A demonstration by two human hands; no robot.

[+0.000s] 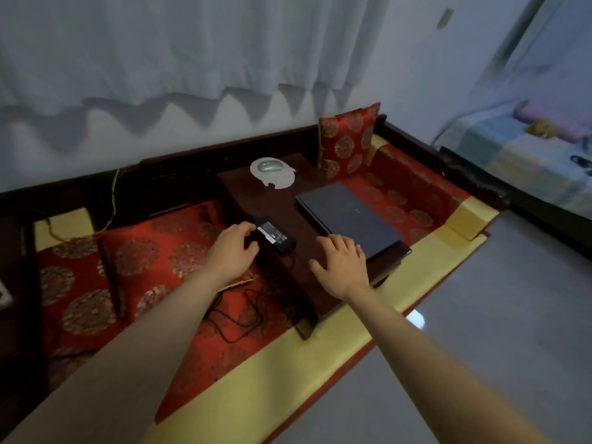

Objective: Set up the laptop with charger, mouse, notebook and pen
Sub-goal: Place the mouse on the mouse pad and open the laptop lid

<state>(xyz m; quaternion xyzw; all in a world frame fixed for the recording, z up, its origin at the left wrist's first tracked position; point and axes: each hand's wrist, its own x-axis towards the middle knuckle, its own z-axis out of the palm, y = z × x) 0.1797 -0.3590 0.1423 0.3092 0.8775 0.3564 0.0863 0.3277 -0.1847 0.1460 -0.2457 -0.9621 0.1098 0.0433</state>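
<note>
A closed dark laptop [349, 217] lies on the right side of a low dark wooden table [288, 203]. The black charger brick [277, 236] rests on the table's left edge, and its cable [235, 318] trails down over the red cushion. A grey mouse [268, 165] sits on a white round pad [278, 180] at the table's far end. My left hand [232, 251] is at the near end of the brick, fingers curled beside it. My right hand [341, 264] lies flat with fingers spread at the laptop's near corner. No notebook or pen is visible.
The table stands on a red patterned bench mat with yellow borders [278, 357]. A red cushion [347, 141] leans at the back right. A yellowish cord [112, 200] hangs at the left. Grey floor [480, 331] lies to the right, a bed [525, 155] beyond.
</note>
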